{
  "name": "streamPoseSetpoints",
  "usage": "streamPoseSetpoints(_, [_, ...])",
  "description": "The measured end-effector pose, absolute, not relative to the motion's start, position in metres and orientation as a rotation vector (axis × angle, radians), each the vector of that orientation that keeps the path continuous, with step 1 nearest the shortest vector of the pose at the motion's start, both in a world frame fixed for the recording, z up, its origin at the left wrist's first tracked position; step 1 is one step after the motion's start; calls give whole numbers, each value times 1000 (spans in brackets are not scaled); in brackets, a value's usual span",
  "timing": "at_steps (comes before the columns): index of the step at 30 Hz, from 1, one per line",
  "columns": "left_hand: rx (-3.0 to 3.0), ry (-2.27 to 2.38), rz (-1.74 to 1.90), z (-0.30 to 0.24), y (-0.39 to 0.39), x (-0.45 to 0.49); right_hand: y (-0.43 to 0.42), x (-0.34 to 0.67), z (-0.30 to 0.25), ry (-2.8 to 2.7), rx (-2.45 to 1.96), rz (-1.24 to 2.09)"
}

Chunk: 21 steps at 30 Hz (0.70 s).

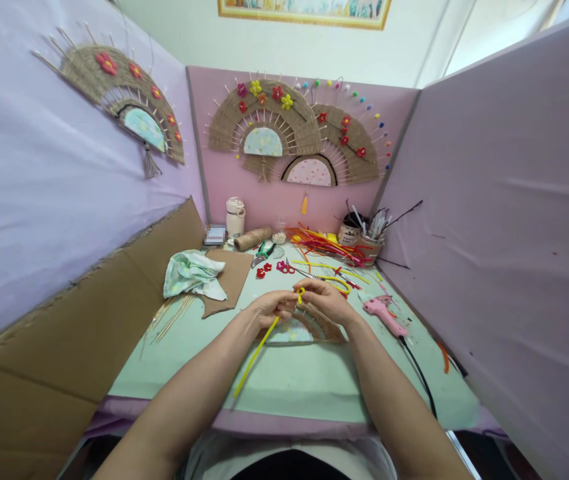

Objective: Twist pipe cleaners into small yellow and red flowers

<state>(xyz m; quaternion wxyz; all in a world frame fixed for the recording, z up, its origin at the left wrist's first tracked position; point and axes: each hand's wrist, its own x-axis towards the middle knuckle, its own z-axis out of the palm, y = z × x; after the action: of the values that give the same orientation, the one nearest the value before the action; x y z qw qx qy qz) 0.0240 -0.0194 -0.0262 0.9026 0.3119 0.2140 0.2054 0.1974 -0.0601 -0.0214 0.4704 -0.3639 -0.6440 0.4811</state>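
Yellow pipe cleaner (pixel 259 347) pinched between our left hand (pixel 270 307) and right hand (pixel 325 299) — its tip looped — just above a half-woven jute fan (pixel 314 327) on the green table (pixel 304 380).

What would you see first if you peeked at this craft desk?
Right in the middle, the left hand and right hand pinch a long fuzzy yellow pipe cleaner, curled into a small loop at its top. On the pink back wall hang big brown woven twine fans dotted with red and yellow flowers. A pink plastic glue gun lies on the green table, to the right of the hands.
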Motion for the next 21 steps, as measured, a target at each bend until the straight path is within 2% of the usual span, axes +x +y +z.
streamPoseSetpoints(14, [932, 484, 484, -25, -23, 23, -62, 193, -18, -1614, -950, 1123])
streamPoseSetpoints(21, [1201, 780, 659, -24, -30, 25, -58, 193, -19, -1648, -1103, 990])
